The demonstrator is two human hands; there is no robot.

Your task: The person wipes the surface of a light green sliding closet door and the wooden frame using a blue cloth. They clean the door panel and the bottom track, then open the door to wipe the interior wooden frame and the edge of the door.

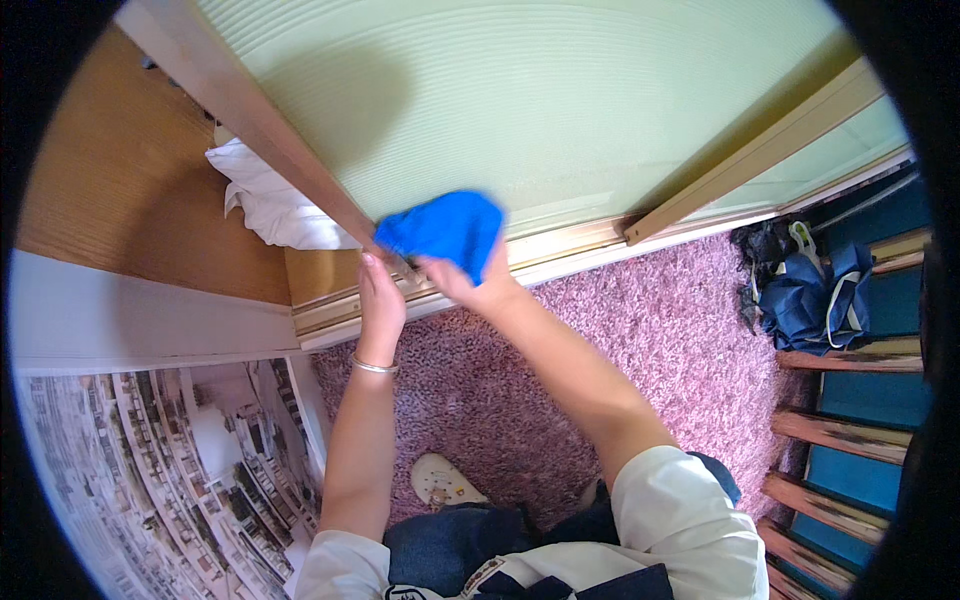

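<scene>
A blue cloth (450,229) is in my right hand (472,281), somewhat blurred, against the lower end of a sliding door's frame post (300,157) and its ribbed pale green panel (525,127). My left hand (382,300) rests with its fingers close together at the bottom of the same post, just left of the cloth; whether it grips the post cannot be told. A metal bangle (374,367) circles my left wrist. Below both hands runs the door's bottom track (555,247).
White fabric (277,206) lies inside the wood-lined cabinet (112,165). Pink shaggy carpet (480,382) covers the floor. Dark blue bags (814,300) stand at right beside a slatted structure (847,439). A picture-covered panel (172,465) is at left.
</scene>
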